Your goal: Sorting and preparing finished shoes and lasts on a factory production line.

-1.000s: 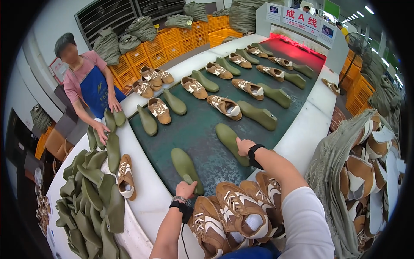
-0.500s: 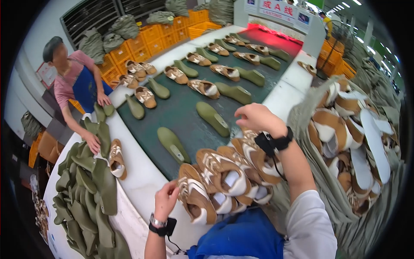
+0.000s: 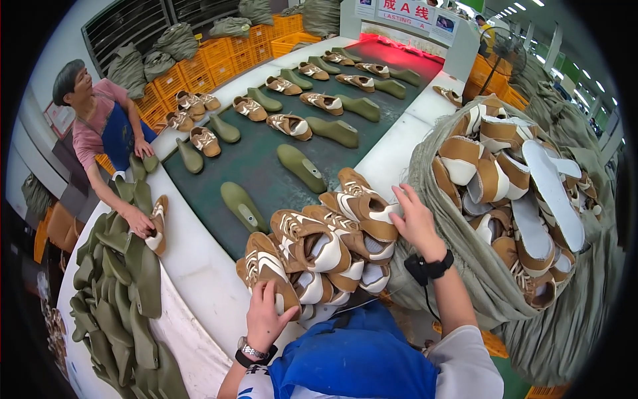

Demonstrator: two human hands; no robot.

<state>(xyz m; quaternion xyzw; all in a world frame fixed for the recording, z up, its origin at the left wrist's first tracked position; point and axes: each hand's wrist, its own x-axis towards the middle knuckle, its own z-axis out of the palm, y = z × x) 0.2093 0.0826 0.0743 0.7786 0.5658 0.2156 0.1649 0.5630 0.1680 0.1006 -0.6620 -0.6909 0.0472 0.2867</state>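
Observation:
In front of me is a stacked row of brown and white lace-up shoes (image 3: 316, 243). My left hand (image 3: 266, 318) is at the heel of the nearest left shoe (image 3: 262, 259), fingers curled over its edge and thumb along the side. At the row's right end, my right hand (image 3: 420, 225) has its fingers apart, the tips against the white heel of a shoe (image 3: 362, 207). Beyond the row, two green shoe lasts (image 3: 242, 206) lie on the dark green conveyor belt (image 3: 219, 176). Farther up, shoes lie paired with lasts.
To the right stands a cloth-lined container (image 3: 425, 166) heaped with shoes. A pile of green lasts (image 3: 113, 306) covers the left table. A co-worker (image 3: 109, 126) there has one hand on a shoe (image 3: 158, 226). Orange crates (image 3: 219, 66) line the back.
My left hand has come down onto the left shoe. My right hand has lowered to the right-end shoe, its fingers spreading. The view has shifted right, and the co-worker's hand has reached a shoe.

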